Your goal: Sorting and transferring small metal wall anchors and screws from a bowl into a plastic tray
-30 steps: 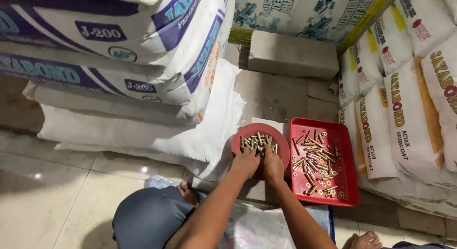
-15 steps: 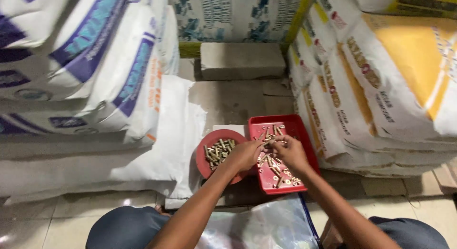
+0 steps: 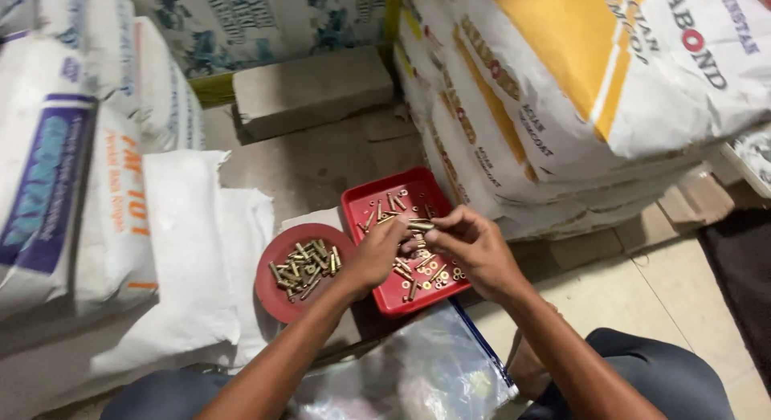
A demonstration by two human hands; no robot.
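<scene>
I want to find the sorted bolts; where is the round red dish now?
In the head view, the round red dish lies on the floor, left of the red tray, beside the left hand.

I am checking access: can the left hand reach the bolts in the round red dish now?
Probably yes: the left hand is beside the round red dish, and nothing covers its bolts.

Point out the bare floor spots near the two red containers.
Bare floor lies between the grey block and the red tray, and right of the right hand. Crowded: the tray, the round red dish and the plastic bag.
</scene>
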